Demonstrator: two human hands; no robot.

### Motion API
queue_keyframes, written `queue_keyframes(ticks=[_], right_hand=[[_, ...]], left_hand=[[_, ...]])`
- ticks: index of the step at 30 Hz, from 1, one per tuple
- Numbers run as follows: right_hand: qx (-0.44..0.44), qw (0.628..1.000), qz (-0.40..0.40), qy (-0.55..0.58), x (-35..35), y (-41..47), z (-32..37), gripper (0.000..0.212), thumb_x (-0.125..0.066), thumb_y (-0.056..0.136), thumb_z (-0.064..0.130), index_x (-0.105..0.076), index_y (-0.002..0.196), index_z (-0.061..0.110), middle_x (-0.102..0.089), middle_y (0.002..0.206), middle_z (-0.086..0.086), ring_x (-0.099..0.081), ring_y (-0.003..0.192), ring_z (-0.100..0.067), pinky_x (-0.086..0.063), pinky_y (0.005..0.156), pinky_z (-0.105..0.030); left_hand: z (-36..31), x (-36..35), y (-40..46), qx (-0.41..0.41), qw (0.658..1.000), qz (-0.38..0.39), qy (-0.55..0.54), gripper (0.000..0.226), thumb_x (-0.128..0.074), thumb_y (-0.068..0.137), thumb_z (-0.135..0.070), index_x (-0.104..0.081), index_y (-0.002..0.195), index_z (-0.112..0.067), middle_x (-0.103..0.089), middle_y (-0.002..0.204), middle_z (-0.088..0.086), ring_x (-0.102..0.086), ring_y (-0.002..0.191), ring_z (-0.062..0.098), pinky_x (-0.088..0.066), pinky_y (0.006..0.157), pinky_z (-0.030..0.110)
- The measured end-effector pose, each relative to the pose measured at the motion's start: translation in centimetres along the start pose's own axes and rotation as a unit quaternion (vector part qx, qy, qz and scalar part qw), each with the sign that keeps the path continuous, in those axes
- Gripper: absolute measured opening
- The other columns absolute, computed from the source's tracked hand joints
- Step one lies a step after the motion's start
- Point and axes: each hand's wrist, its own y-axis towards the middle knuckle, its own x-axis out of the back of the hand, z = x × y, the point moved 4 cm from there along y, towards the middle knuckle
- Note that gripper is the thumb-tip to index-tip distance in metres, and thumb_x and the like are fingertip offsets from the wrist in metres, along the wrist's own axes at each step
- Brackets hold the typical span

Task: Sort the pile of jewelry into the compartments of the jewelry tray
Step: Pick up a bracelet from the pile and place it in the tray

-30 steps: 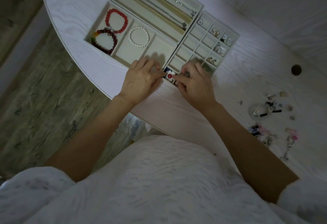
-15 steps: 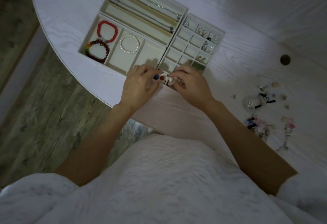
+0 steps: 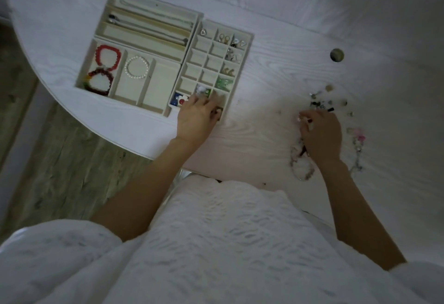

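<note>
The left hand (image 3: 195, 117) rests with bent fingers on the jewelry tray (image 3: 247, 46) at its 6 o'clock corner. At 3 o'clock from the tray, the right hand (image 3: 320, 135) sits on the jewelry pile (image 3: 322, 104), fingers curled, maybe pinching a small piece.

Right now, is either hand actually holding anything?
The right hand pinches a small piece from the pile at its fingers; which part is unclear. The left hand rests on the tray.

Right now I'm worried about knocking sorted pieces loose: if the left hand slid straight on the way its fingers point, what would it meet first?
The left hand points up and away into the small-compartment tray. Its fingertips would probably first meet the white piece just ahead, though depth is hard to judge.
</note>
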Motion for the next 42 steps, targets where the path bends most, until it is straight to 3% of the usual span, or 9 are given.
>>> queue_keyframes(ticks=[7, 11, 13, 15, 22, 28, 33, 39, 42], right_hand=[[0.138, 0.986, 0.086, 0.044, -2.3, 0.5, 0.0, 0.021, -0.062, 0.083, 0.005, -0.068, 0.103, 0.007, -0.062, 0.099, -0.015, -0.056, 0.092, -0.034, -0.047, 0.077, -0.035], [0.101, 0.991, -0.003, 0.091, -0.3, 1.4, -0.8, 0.019, -0.057, 0.084, 0.001, -0.070, 0.096, 0.006, -0.063, 0.095, -0.011, -0.055, 0.087, -0.026, -0.036, 0.074, -0.020], [0.090, 0.993, -0.032, 0.071, 0.4, 2.4, -1.4, 0.018, -0.057, 0.082, 0.002, -0.069, 0.095, 0.004, -0.063, 0.094, -0.013, -0.055, 0.088, -0.030, -0.039, 0.078, -0.027], [0.088, 0.996, 0.013, 0.031, 0.3, 3.7, -1.7, 0.018, -0.060, 0.081, 0.007, -0.068, 0.097, 0.004, -0.061, 0.097, -0.015, -0.053, 0.094, -0.034, -0.040, 0.083, -0.036], [0.186, 0.977, 0.109, 0.014, 0.0, 3.8, -0.2, 0.005, -0.060, 0.082, 0.006, -0.061, 0.080, 0.002, -0.059, 0.082, -0.015, -0.054, 0.081, -0.032, -0.044, 0.072, -0.040], [0.005, 0.964, 0.152, 0.216, 2.8, 2.4, -0.4, 0.009, -0.056, 0.092, 0.021, -0.059, 0.094, 0.013, -0.060, 0.086, 0.005, -0.056, 0.078, -0.008, -0.042, 0.065, -0.020], [-0.097, 0.870, 0.201, 0.440, 3.7, 2.1, 0.0, 0.010, -0.050, 0.096, 0.016, -0.060, 0.095, 0.014, -0.067, 0.091, 0.002, -0.064, 0.078, -0.007, -0.051, 0.078, -0.025], [-0.091, 0.841, 0.240, 0.476, 3.5, 1.9, 0.5, 0.014, -0.051, 0.096, 0.019, -0.064, 0.096, 0.015, -0.069, 0.092, 0.000, -0.063, 0.079, -0.010, -0.052, 0.074, -0.024], [-0.060, 0.835, 0.278, 0.471, 3.3, 1.5, 1.1, 0.015, -0.051, 0.096, 0.020, -0.066, 0.095, 0.020, -0.069, 0.095, -0.001, -0.062, 0.080, -0.008, -0.051, 0.071, -0.020]], left_hand=[[-2.2, 0.8, 0.5, 0.037, 0.999, -0.033, -0.008, 0.007, -0.069, 0.079, -0.019, -0.068, 0.084, -0.014, -0.068, 0.071, 0.004, -0.058, 0.076, 0.031, -0.032, 0.059, 0.026], [-2.7, 0.2, 0.5, 0.052, 0.999, -0.011, -0.004, 0.023, -0.070, 0.078, -0.016, -0.069, 0.102, -0.017, -0.070, 0.086, 0.006, -0.058, 0.087, 0.033, -0.040, 0.062, 0.032], [-2.8, 0.0, 0.4, 0.060, 0.998, -0.017, -0.001, 0.022, -0.070, 0.078, -0.015, -0.069, 0.100, -0.018, -0.069, 0.084, 0.005, -0.058, 0.083, 0.033, -0.041, 0.061, 0.032], [-2.7, -0.2, 0.4, 0.075, 0.997, -0.018, -0.017, 0.021, -0.069, 0.078, -0.015, -0.069, 0.099, -0.018, -0.068, 0.082, 0.005, -0.058, 0.080, 0.033, -0.042, 0.062, 0.033], [-2.5, -0.7, 0.5, 0.117, 0.991, -0.016, -0.062, 0.026, -0.067, 0.079, -0.015, -0.070, 0.104, -0.022, -0.069, 0.079, 0.001, -0.060, 0.077, 0.029, -0.050, 0.065, 0.036], [-2.6, -0.6, 0.2, 0.109, 0.992, -0.040, -0.043, 0.016, -0.066, 0.078, -0.011, -0.069, 0.093, -0.017, -0.062, 0.068, 0.004, -0.056, 0.069, 0.031, -0.033, 0.060, 0.027], [-2.7, -0.6, 0.3, 0.102, 0.994, -0.027, -0.041, 0.013, -0.065, 0.079, -0.012, -0.068, 0.091, -0.017, -0.061, 0.068, 0.003, -0.055, 0.067, 0.030, -0.041, 0.058, 0.030], [-5.2, -0.1, 0.5, 0.045, 0.994, -0.082, -0.063, 0.037, -0.066, 0.085, -0.017, -0.062, 0.121, -0.012, -0.061, 0.112, 0.013, -0.053, 0.102, 0.031, -0.044, 0.084, 0.037], [-9.5, -0.5, 1.4, -0.013, 0.969, 0.042, -0.244, 0.045, -0.060, 0.090, -0.019, -0.051, 0.133, -0.015, -0.054, 0.131, 0.006, -0.048, 0.118, 0.020, -0.037, 0.097, 0.027]])
